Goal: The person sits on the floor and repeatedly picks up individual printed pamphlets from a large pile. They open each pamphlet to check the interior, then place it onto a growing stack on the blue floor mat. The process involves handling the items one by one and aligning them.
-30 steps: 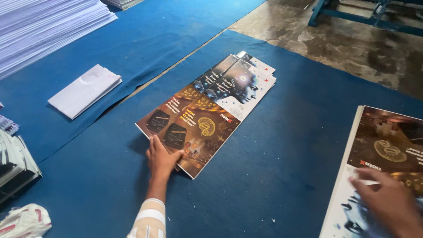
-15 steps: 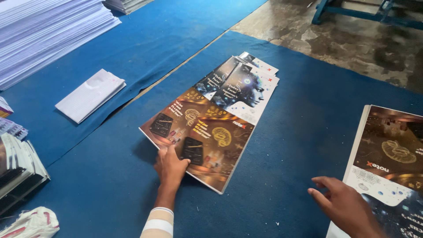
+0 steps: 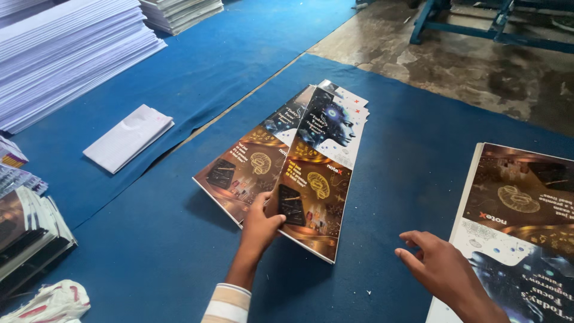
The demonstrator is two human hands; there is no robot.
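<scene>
Left hand [image 3: 261, 224]: the near edge of a glossy printed cover [image 3: 314, 197] was pinched and lifted off the fanned cover stack [image 3: 251, 167] (flat rectangles) on blue cloth [image 3: 149, 251].
Right hand [image 3: 439, 269]: fingers were spread, holding nothing, beside another printed pile [image 3: 520, 227].

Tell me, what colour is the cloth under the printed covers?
The cloth is deep blue, plain with no pattern. The head view shows it best.

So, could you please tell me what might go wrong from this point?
1. The left hand pinches only the near corner of the top glossy printed cover sheet, which is lifted and skewed; it might crease.
2. The small pile of cover sheets beneath is already fanned, so it may scatter further.
3. The right hand hovers free beside the large stack of printed sheets, steadying nothing.
</scene>
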